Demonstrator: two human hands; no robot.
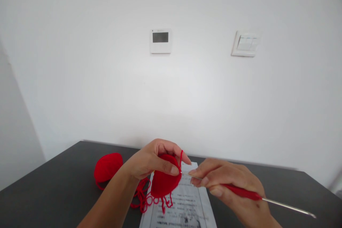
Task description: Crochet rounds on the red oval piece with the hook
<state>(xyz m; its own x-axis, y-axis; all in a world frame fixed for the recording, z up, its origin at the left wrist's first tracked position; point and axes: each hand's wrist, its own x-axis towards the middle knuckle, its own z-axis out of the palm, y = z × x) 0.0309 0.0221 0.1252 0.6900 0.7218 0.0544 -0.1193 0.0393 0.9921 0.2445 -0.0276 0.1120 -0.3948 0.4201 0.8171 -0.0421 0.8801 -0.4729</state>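
A rounded red crochet piece (165, 184) is pinched in my left hand (149, 160), the thumb pressed on its face near the right edge. Over the index finger of that hand runs a strand of red yarn (181, 158). My right hand (232, 181) is closed around a crochet hook (242, 192) with a red grip and metal ends. One tip of the hook meets the edge of the piece beside my left thumb; the other end sticks out to the lower right. Loose loops of yarn hang below the piece.
On the dark table (64, 181), a ball of red yarn (109, 167) lies left of my left forearm, with tangled yarn (141, 196) nearby. A printed sheet (184, 203) is under my hands. The white wall behind carries a thermostat panel (160, 42) and a light switch (245, 43).
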